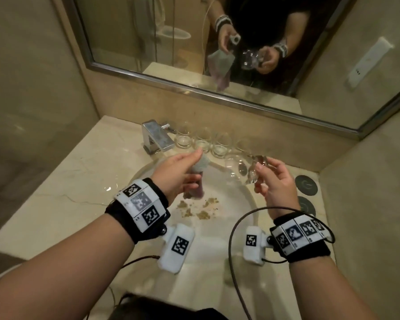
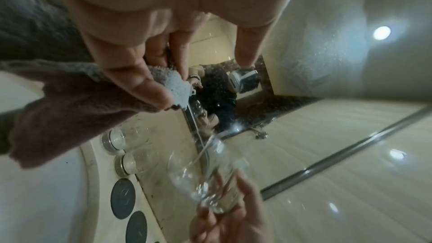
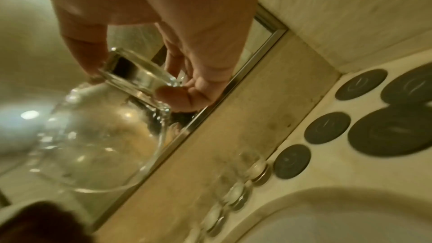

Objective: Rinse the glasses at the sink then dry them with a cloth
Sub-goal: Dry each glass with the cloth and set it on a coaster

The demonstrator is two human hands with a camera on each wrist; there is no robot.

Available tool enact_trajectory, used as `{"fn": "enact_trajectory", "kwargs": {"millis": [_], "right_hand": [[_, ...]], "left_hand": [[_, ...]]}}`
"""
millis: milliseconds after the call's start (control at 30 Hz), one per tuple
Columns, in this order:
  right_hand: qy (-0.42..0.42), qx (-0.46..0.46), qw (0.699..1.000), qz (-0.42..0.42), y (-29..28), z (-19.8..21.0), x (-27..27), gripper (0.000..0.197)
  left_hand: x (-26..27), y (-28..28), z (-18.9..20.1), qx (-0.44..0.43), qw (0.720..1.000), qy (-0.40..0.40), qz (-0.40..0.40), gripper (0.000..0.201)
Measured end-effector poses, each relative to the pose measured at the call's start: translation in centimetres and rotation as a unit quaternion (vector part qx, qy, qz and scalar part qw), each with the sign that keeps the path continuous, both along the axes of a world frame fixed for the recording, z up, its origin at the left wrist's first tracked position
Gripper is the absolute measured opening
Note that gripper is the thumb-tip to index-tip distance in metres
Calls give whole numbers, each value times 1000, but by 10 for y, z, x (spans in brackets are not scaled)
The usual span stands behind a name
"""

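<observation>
Over the sink basin (image 1: 238,204) my right hand (image 1: 275,181) grips a clear glass (image 1: 243,167) by its thick base, tipped on its side with the mouth toward the left; the same glass (image 3: 98,147) fills the right wrist view and shows as glass (image 2: 205,178) in the left wrist view. My left hand (image 1: 178,174) pinches a cloth (image 1: 200,172), grey-blue on one side and mauve on the other, a short gap left of the glass. In the left wrist view the cloth (image 2: 77,106) hangs from thumb and fingers. Several more glasses (image 1: 203,140) stand along the back ledge.
A chrome tap (image 1: 156,139) stands at the back of the basin. Brown crumbs (image 1: 201,210) lie in the basin. Dark round coasters (image 1: 306,184) sit on the counter at right. A mirror (image 1: 217,42) covers the wall behind. Cables hang from both wristbands.
</observation>
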State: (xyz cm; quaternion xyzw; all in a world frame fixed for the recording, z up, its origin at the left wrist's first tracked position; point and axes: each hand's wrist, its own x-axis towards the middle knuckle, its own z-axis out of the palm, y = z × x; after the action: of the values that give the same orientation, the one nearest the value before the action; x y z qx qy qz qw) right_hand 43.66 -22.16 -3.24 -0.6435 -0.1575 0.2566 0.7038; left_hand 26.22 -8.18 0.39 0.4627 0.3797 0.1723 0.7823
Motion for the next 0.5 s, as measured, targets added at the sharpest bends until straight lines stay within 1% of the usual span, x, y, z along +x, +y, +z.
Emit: {"fn": "enact_trajectory", "kwargs": {"millis": [67,133,200,300,400,500], "right_hand": [[-46,-72,995,-45,0,-12,29,28],[-97,-141,982,-78,3,-22,54,35],[-132,-193,967,-99,10,-30,77,44],[-183,-282,937,-98,24,-45,107,54],[-214,-335,914,-86,38,-64,131,60],[-233,-377,894,-64,51,-80,148,62]], "left_hand": [[3,9,-2,-7,1000,-4,10,41],[5,16,-5,-9,1000,-5,12,34],[7,19,-8,-10,1000,-1,18,30],[10,22,-14,-13,999,8,28,28],[13,24,-16,-17,999,19,30,27],[14,28,-20,-20,999,27,32,23]]}}
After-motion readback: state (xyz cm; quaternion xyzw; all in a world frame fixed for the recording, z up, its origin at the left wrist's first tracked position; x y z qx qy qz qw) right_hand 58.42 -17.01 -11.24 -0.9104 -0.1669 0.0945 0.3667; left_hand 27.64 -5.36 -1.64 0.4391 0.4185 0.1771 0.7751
